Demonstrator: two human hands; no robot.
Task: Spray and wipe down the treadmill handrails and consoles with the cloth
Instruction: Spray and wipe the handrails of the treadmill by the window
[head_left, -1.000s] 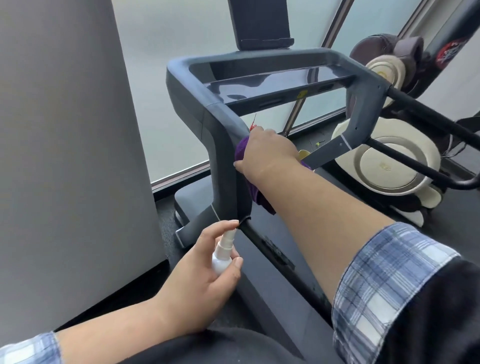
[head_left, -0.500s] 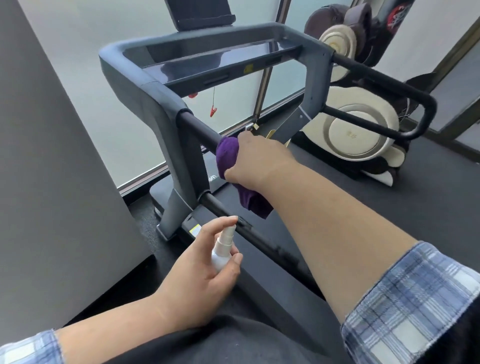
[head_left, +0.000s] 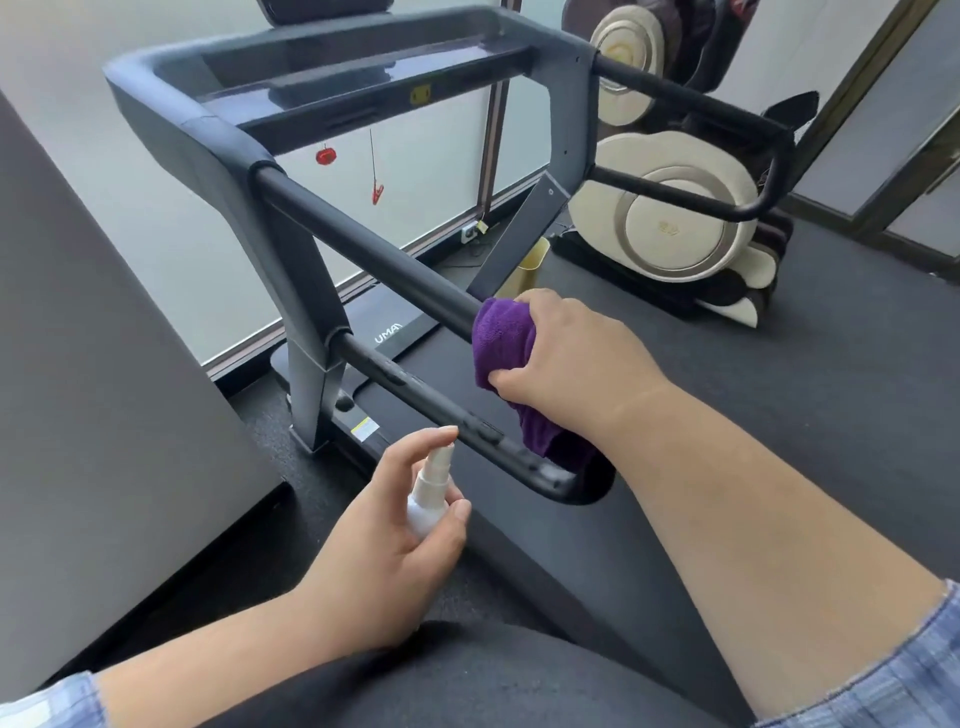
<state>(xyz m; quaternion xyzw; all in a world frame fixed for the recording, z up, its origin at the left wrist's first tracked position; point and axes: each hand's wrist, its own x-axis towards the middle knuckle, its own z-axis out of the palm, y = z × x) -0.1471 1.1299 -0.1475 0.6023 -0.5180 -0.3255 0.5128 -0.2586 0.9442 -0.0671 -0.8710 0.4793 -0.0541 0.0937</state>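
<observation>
A purple cloth (head_left: 503, 338) is wrapped round the treadmill's left black handrail (head_left: 363, 249), and my right hand (head_left: 566, 358) grips it there, about two thirds of the way toward me along the rail. Part of the cloth hangs down below my wrist. My left hand (head_left: 395, 545) holds a small white spray bottle (head_left: 428, 493) upright, index finger on its top, just below the lower loop of the handrail (head_left: 467, 426). The grey console frame (head_left: 332, 67) with its dark panel sits at the top of the view.
A grey wall panel (head_left: 104, 389) stands close on the left. Frosted windows run behind the treadmill. A cream and brown massage chair (head_left: 675, 208) sits beyond the right handrail (head_left: 691, 98). A red safety clip (head_left: 376, 192) hangs from the console. The treadmill belt (head_left: 727, 374) lies below.
My right hand has slid the cloth back along the left handrail from the upright post toward me. My left hand with the bottle has stayed in about the same place.
</observation>
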